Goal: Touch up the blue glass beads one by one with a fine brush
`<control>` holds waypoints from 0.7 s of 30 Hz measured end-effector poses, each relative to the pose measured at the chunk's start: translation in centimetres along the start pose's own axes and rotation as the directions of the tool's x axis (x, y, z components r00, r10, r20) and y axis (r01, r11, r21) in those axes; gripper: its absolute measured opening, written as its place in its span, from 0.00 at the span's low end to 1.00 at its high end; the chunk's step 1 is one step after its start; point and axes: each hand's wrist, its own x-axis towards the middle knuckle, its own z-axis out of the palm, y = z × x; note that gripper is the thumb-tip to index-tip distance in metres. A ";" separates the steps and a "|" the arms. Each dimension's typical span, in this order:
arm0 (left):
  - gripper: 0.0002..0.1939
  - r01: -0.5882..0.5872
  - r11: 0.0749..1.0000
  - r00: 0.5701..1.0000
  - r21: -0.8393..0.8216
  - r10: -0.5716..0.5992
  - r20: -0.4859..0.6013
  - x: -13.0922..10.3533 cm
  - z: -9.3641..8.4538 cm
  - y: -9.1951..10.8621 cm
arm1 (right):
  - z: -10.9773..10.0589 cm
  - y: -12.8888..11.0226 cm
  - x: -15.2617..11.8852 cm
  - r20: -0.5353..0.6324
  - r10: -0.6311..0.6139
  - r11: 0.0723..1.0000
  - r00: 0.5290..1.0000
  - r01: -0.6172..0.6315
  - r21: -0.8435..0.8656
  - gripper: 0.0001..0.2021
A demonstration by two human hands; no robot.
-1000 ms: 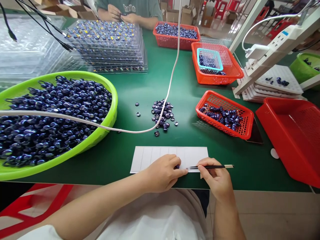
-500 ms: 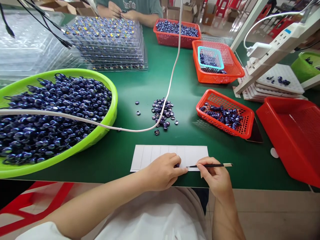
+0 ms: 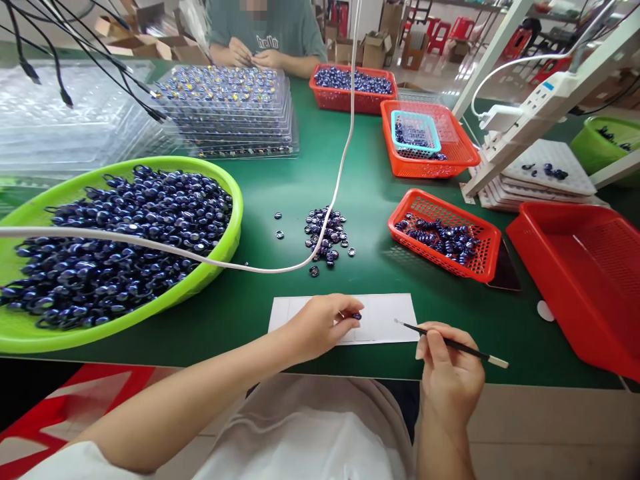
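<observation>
My left hand is closed in a pinch around a small, shiny dark-blue piece, just above a white sheet of paper with faint ruled lines. Between the thumb and fingers of my right hand is a slim black pen-like tool with a pale rear end. Its thin, light tip points left over the sheet's right part, apart from the blue piece; the tip is too small to identify. Beyond the paper lies a loose pile of dark-blue round pieces, a few of them scattered to its left.
A green basin heaped with dark-blue looped pieces stands left. Red baskets and a deep red bin are on the right. A white cable hangs across the table. Opposite, behind stacked clear trays, another person works.
My right hand has drawn the black tool right, away from my left hand, and tilted it. My left hand has lifted slightly, showing the blue piece at its fingertips. The camera view has tipped up.
</observation>
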 end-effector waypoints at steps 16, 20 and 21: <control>0.11 0.193 0.818 0.981 -0.541 -0.169 0.095 4.0 3.3 -0.5 | 1.0 1.6 0.2 -0.092 -0.044 0.988 0.995 0.056 0.143 0.03; 0.15 0.145 0.826 0.989 -0.544 -0.116 0.088 3.8 3.5 -0.5 | 1.0 1.6 -0.1 -0.092 -0.052 0.995 0.994 0.059 0.076 0.03; 0.16 0.136 0.831 0.991 -0.539 -0.106 0.087 3.8 3.5 -0.6 | 1.0 1.6 -0.1 -0.085 -0.057 0.997 0.995 0.062 0.052 0.03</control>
